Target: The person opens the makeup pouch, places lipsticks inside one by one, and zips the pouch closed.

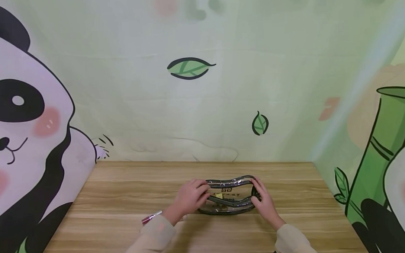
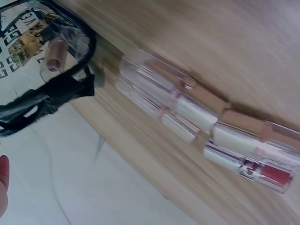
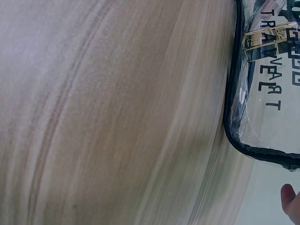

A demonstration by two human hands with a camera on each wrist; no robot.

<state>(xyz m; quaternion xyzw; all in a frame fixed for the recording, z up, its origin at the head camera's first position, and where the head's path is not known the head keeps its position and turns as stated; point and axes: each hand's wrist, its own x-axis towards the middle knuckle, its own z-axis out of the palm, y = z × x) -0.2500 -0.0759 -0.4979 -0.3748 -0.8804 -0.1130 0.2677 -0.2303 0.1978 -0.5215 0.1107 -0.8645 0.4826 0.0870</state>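
A clear zip pouch with black trim [image 1: 228,203] and dark lettering sits at the middle of the wooden table, its mouth spread apart. My left hand [image 1: 191,197] grips the rim at the left end, while my right hand [image 1: 266,205] holds the right end between thumb and fingers. Through the clear plastic in the left wrist view show a gold-coloured item [image 2: 29,44] and a small tube with a reddish-brown part [image 2: 55,55]. Only a thumb tip [image 3: 288,194] of the right hand appears in the right wrist view.
Several clear and white lip gloss tubes [image 2: 192,112] lie on the table by my left wrist, one with a red end [image 2: 275,174]. Behind the wooden table [image 1: 117,189] hangs a pale green cloth backdrop [image 1: 127,88] with pandas, leaves and bamboo.
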